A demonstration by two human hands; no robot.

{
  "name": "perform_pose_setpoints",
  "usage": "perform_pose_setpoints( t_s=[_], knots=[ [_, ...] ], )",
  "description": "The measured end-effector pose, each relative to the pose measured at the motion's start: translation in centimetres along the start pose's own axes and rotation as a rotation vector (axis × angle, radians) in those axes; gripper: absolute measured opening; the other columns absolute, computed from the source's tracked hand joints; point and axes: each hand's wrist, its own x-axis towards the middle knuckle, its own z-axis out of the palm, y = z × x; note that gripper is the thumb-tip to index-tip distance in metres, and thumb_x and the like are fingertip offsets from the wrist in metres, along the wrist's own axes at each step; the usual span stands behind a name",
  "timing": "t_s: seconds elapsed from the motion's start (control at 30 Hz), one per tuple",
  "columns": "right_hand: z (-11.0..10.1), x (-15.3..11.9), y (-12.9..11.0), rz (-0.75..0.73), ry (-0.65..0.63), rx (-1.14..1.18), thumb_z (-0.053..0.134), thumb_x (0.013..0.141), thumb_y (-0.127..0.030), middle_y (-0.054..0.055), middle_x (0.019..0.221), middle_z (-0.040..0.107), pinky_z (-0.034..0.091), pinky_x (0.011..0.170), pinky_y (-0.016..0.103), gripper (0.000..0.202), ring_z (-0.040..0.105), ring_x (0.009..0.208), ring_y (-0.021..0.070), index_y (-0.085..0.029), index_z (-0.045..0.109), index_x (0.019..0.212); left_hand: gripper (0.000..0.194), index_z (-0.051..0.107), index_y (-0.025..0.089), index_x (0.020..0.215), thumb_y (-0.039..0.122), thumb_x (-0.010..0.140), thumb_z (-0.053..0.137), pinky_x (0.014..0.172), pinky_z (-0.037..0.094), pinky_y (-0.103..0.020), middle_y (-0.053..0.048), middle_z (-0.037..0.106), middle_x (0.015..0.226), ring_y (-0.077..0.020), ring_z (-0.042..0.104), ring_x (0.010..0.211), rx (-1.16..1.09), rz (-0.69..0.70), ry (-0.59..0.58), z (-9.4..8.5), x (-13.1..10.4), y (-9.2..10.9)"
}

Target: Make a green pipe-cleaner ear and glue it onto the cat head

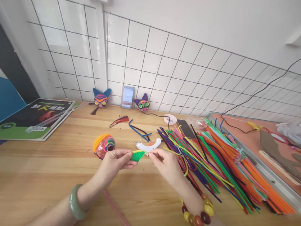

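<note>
So the green piece (137,156) sits between my hands, its left end clamped between my left hand's (119,159) thumb and fingers. Looks like I'm edging it with a yellow strip (141,151), its far end pinched in my right hand (165,164). I'd say that calls for a steady left, gentle right tension. White tool (150,146) lies just behind.

The pale wooden desk (36,183) bears two cat-eared figures (100,100) along its back, a magazine (16,123) at left, a partly wrapped ball (104,136), a red tassel (120,120), a white glue gun (150,146), a pink dish (170,119) and many coloured pipe cleaners (215,160) heaped at right.
</note>
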Motion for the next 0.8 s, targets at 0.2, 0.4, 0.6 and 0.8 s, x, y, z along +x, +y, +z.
perform_pose_setpoints(
  t_s=[0.2,0.4,0.6,0.8],
  knots=[
    [0.2,0.4,-0.4,-0.042,0.064,0.07,0.049,0.082,-0.021,0.003,0.082,0.066,0.044,0.074,0.028,0.015,0.059,0.08,0.0182,-0.02,0.064,0.079,0.028,0.065,0.01,0.079,0.031,0.061,0.072,0.059,0.055,-0.022,-0.007,0.072,0.069,-0.017,0.067,0.062,-0.019,0.017,0.037,-0.1,0.2,-0.2],
    [0.0,0.7,-0.8,-0.08,0.025,0.122,0.049,0.083,-0.02,0.005,0.09,0.064,0.045,0.078,0.029,0.017,0.059,0.087,0.0188,-0.022,0.066,0.086,0.026,0.066,0.011,0.079,0.03,0.062,0.071,0.06,0.055,-0.022,-0.005,0.072,0.069,-0.0161,0.067,0.062,-0.014,0.051,0.01,-0.3,0.2,-0.4],
    [0.4,0.8,-1.2,-0.109,-0.024,0.051,0.048,0.084,-0.022,0.005,0.091,0.064,0.046,0.075,0.029,0.019,0.059,0.084,0.0188,-0.022,0.067,0.084,0.025,0.066,0.01,0.079,0.03,0.064,0.07,0.061,0.055,-0.022,-0.007,0.071,0.069,-0.0161,0.067,0.062,0.012,0.063,-0.007,-0.2,0.1,-0.5],
    [0.9,0.8,-1.0,-0.137,-0.003,-0.022,0.049,0.084,-0.022,0.005,0.088,0.063,0.045,0.073,0.027,0.017,0.059,0.081,0.0176,-0.02,0.066,0.085,0.025,0.066,0.01,0.08,0.03,0.066,0.068,0.063,0.054,-0.023,-0.007,0.071,0.07,-0.0158,0.067,0.063,0.015,0.068,-0.029,-0.3,0.1,-0.6]
  ],
)
